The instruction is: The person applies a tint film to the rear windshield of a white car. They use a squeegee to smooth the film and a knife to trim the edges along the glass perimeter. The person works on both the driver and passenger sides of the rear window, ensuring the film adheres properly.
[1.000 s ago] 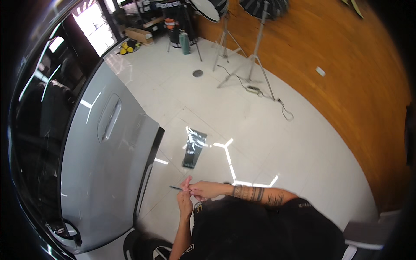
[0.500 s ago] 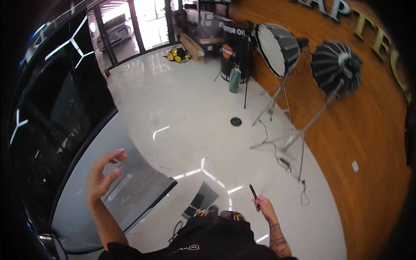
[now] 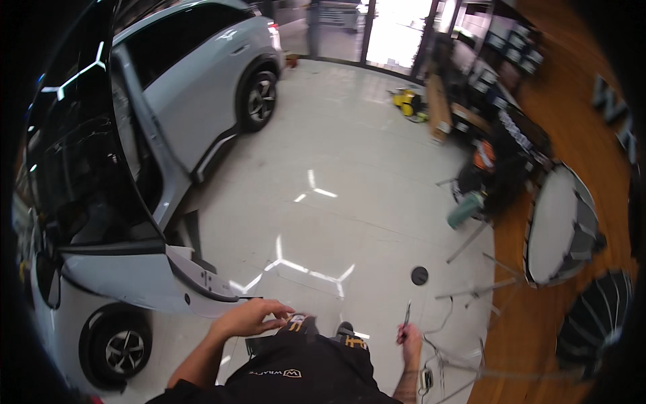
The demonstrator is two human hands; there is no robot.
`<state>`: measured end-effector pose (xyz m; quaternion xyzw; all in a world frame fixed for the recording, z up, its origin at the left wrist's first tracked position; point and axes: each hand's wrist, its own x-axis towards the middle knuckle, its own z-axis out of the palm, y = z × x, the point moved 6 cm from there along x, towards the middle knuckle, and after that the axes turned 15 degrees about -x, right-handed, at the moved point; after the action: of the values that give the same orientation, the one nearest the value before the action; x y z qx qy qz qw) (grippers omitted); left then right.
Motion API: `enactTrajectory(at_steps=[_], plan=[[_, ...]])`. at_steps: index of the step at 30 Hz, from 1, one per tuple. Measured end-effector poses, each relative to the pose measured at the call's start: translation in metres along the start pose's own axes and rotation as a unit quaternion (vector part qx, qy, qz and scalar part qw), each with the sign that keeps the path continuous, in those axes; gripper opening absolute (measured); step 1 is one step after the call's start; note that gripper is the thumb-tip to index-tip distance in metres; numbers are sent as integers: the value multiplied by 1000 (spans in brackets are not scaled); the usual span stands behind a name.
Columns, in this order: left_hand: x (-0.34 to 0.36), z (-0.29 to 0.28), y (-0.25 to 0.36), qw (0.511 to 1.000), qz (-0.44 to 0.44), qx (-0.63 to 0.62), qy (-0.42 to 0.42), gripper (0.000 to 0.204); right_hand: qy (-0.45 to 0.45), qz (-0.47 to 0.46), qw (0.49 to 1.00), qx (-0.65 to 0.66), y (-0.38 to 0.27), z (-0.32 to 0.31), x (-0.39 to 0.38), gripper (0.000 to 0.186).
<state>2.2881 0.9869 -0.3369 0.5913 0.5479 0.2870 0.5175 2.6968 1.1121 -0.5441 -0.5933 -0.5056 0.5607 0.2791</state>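
Observation:
My left hand (image 3: 252, 316) is at the lower middle, beside the edge of the open white car door (image 3: 185, 279), its fingers loosely curled and apart with nothing visible in them. Whether it touches the door cannot be told. My right hand (image 3: 409, 342) is low on the right, closed on a slim dark pen-like tool (image 3: 408, 313) that points forward. A dark sheet (image 3: 253, 347) on the floor shows in part behind my body.
The white car (image 3: 182, 101) stands along the left. On the right are a tripod-mounted softbox (image 3: 558, 222), a second one (image 3: 585, 323), cables (image 3: 444, 313), a green cylinder (image 3: 464, 209) and boxes (image 3: 439, 108). Yellow equipment (image 3: 407, 101) lies near glass doors (image 3: 393, 34).
The view has swung left, bringing more of the car into sight. My hands, together earlier, are apart; my left hand has lowered from half a second ago, my right still holds the tool.

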Motion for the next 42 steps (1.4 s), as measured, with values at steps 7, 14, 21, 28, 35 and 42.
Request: enactTrajectory(at_steps=[7, 14, 21, 28, 35, 42], plan=[[25, -77, -32, 962, -81, -94, 244, 31, -185, -133, 959, -171, -224, 80, 260, 19], [73, -219, -99, 903, -108, -77, 408, 30, -312, -56, 943, -101, -249, 282, 363, 22], [71, -384, -120, 850, -137, -30, 507, 28, -435, 3, 897, -82, -283, 465, 425, 25], [22, -435, -187, 730, -300, -65, 611, 27, -636, -77, 741, -202, -380, 726, 481, 26], [-38, -441, -210, 481, -290, -232, 794, 28, -803, -170, 461, -338, -448, 993, 388, 21], [-192, -484, -244, 338, -324, -101, 878, 27, -879, -168, 312, -320, -422, 1188, 204, 21]])
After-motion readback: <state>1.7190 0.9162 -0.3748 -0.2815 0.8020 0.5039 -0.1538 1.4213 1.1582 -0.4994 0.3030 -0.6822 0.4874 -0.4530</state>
